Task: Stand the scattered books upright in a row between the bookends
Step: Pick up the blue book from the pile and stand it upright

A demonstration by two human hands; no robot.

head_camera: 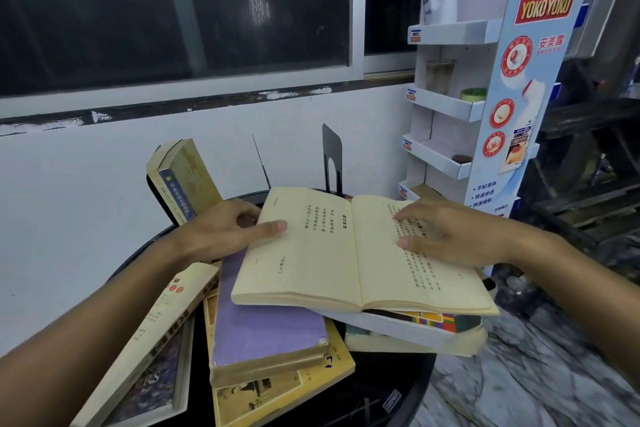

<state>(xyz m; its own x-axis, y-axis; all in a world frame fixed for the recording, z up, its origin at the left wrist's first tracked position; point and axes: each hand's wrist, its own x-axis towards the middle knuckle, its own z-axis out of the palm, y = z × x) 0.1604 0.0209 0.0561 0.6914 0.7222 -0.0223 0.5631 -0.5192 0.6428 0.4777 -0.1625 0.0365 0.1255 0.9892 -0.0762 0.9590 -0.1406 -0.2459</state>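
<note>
Books lie scattered over the round black counter in my head view, most of them flat and overlapping. An open book sits on top of the pile, pages up, resting on a purple-covered book to the left and a white stack with a colourful cover to the right. My left hand has its thumb pressed on the left page and its fingers curled under that edge, so its grip is closed on the open book. My right hand lies flat and spread on the right page, grasping nothing. Behind the open book I see two black bookends: a thin one edge-on and a broader one with an arched cut-out, near each other. One yellowed book stands tilted at the counter's far left. A long book lies under my left forearm, and a yellow one sits beneath the purple one.
</note>
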